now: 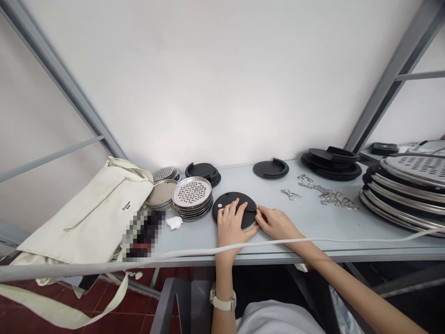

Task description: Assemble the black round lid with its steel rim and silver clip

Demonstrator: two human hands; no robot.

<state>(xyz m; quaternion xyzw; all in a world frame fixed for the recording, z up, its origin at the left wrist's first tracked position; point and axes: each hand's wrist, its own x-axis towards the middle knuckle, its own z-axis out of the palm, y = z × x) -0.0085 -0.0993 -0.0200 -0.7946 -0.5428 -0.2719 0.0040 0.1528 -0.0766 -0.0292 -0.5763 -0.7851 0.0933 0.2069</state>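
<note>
A round black plastic disc with a white dot and a silvery rim showing at its near right edge lies on the grey table. My left hand rests on top of it, fingers stretched and spread, thumb by the rim. At the disc's right edge my right hand pinches a small metal wire clip, mostly hidden by the fingertips. Several loose wire clips lie to the right. Left of the disc stands a stack of round metal grater plates.
More plates, black holders and a crumpled tissue are on the left, beside a cream bag. Black holders stand along the wall. Large grater plates are stacked right. A white cable crosses in front.
</note>
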